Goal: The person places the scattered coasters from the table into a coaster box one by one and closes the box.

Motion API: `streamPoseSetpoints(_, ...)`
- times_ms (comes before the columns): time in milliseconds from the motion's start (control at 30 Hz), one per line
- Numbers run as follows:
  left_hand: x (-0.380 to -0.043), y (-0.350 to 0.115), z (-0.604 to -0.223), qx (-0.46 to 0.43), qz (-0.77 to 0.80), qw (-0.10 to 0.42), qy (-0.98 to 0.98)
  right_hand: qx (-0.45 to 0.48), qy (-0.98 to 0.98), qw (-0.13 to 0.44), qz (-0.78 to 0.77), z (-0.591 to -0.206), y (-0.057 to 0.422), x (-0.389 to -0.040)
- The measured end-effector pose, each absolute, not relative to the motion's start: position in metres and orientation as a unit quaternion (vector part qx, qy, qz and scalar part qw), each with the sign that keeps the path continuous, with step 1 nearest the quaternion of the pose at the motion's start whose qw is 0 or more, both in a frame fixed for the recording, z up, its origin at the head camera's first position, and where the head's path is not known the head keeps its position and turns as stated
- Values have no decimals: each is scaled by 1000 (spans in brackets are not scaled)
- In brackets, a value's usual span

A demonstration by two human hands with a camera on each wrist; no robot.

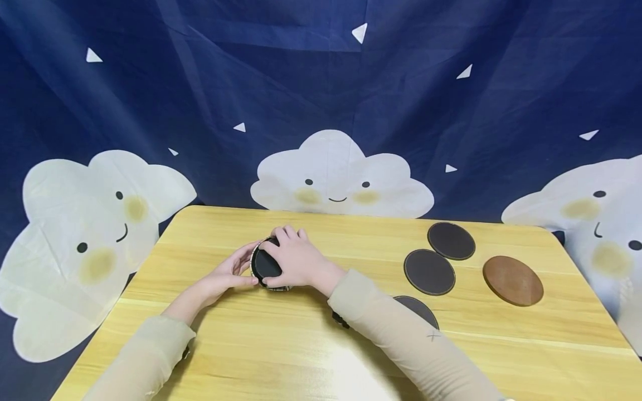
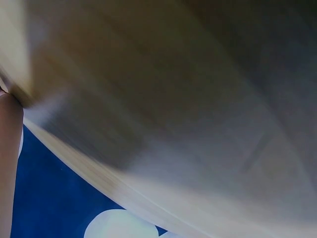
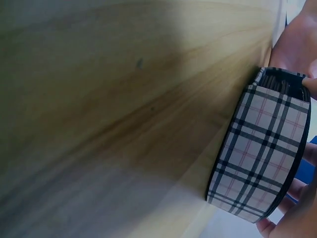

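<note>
A round plaid coaster holder [image 3: 262,148] with a black top [image 1: 264,264] stands on the left half of the table. My left hand [image 1: 228,275] cups its left side, with the thumb near its front edge. From above, my right hand [image 1: 296,259] spans the holder, its fingers at the far rim and thumb at the near rim. Dark edges of stacked discs [image 3: 283,84] show through a gap in the plaid wall in the right wrist view. The left wrist view catches only a strip of skin [image 2: 9,163] and the blurred tabletop.
On the right of the wooden table [image 1: 281,345] lie black round coasters [image 1: 451,240], [image 1: 429,272] and a third coaster [image 1: 417,311] partly behind my right sleeve. A brown disc [image 1: 513,280] lies farther right. Behind the table hangs a blue cloud-print cloth [image 1: 311,83].
</note>
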State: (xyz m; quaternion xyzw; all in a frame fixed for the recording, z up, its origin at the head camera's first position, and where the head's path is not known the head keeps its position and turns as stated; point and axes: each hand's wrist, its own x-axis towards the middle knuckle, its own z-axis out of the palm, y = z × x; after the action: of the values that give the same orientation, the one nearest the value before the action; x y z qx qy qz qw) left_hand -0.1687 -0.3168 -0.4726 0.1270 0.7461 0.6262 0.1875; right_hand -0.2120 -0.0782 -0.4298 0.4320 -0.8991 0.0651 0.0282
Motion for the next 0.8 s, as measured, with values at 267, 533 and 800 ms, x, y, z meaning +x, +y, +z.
streamPoseSetpoints(267,-169,-316,-473,138,631,183,741,435,-897,36,67,-434,-82,-211)
streamPoseSetpoints(533,-169,-316,-471,136,633,189,738,436,-898,32,53,-436,-81,-210)
streamPoseSetpoints(800,-169,-317,-472,130,630,187,742,436,-898,42,38,-436,-81,-208)
